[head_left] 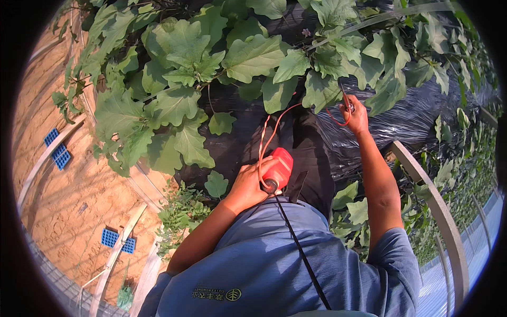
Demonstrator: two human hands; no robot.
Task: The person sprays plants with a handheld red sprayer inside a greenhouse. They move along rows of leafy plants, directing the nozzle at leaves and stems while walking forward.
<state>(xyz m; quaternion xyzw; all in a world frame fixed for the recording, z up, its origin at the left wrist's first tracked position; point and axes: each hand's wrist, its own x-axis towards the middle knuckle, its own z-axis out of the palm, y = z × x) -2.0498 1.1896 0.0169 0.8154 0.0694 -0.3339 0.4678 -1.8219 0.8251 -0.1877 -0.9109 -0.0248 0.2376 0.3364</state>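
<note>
Bright daylight falls over a greenhouse bed where broad-leaved plants (pixel 179 68) crowd above black plastic sheeting (pixel 412 119) spread on the ground. To the left lies dry sandy soil (pixel 68 201) crossed by pale pipes (pixel 47 156) and dotted with small blue grids (pixel 60 156). A curved metal hoop (pixel 438 211) arches along the right.

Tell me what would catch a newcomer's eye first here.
The bright red bottle at the picture's centre, gripped in the left hand, stands out against the black plastic sheet. A thin red tube runs from it up to the right hand, which is raised among the large green leaves.
</note>
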